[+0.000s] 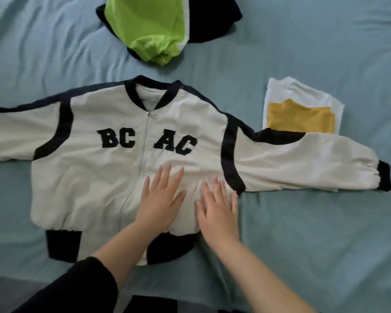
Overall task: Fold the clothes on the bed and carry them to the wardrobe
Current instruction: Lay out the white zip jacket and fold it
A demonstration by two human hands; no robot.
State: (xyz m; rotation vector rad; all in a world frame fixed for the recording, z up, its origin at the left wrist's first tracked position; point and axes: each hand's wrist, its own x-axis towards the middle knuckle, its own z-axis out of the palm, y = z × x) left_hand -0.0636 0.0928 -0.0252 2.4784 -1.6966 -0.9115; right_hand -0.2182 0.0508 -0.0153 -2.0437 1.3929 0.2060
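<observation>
A cream-and-navy jacket (pixel 145 154) lies zipped and face-up on the bed (pixel 325 233), sleeves spread wide, ready for folding.

Both hands press flat on its lower right front, the left hand (pixel 160 199) beside the zip and the right hand (pixel 219 211) near the side seam, fingers (pixel 165 175) straight and spread, gripping nothing. The padded fabric looks soft, light and puffy; the sleeve cuffs and hem band seem the best holds. A green-and-navy garment (pixel 149 30) and a folded white-and-mustard pile (pixel 303 109) lie beyond.

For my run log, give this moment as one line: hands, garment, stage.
left hand: flat on white jacket | right hand: flat on white jacket | white jacket: spread, zipped | stage: fold not yet begun
</observation>
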